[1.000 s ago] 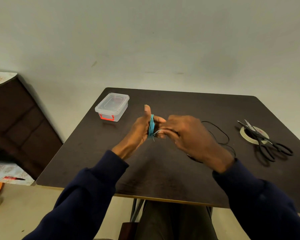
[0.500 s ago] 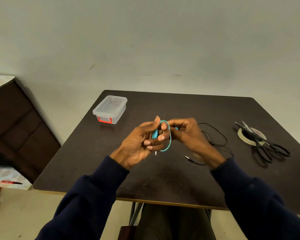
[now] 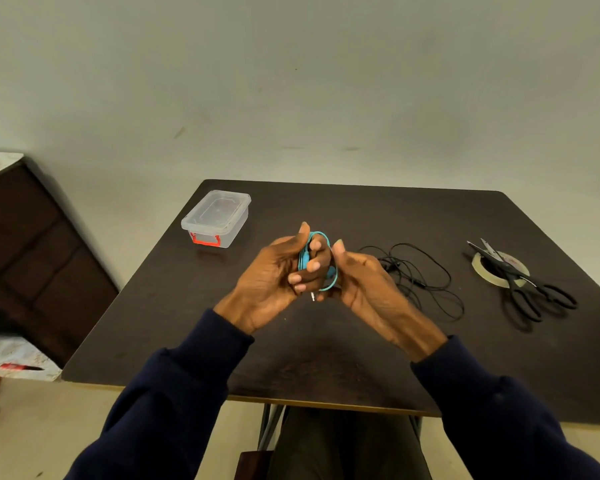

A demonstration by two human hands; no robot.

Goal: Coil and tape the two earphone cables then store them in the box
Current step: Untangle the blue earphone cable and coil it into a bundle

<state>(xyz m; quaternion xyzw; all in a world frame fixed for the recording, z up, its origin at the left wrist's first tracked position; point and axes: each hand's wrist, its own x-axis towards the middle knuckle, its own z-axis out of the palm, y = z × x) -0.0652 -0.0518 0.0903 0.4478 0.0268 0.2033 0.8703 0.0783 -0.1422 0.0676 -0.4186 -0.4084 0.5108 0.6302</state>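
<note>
While the teal earphone cable (image 3: 304, 260) sits wound into a small oval coil, it is caught right between the two hands, raised off the table (image 3: 326, 358), its long axis running up and away from the person and its metal plug dangling from the lower end. The left hand (image 3: 274, 275) has its fingers curled through and around the coil with the thumb pointing up. The right hand (image 3: 361, 282) closes in on the other side, thumb raised against the loop, its fingers mostly hidden behind it. So both hands grip the one coil, and it looks wound and ready for tape.

That is what the next move turns on. The tape roll (image 3: 480, 268), with the scissors (image 3: 527, 289) lying across it, is out to the right, well beyond the right hand, so that hand is the nearer one to fetch it while the left keeps the coil pinched.

Just beside the right hand, the black earphone cable (image 3: 420, 275) lies loose and uncoiled. The box (image 3: 217, 221), lid on, waits beyond the left hand.
</note>
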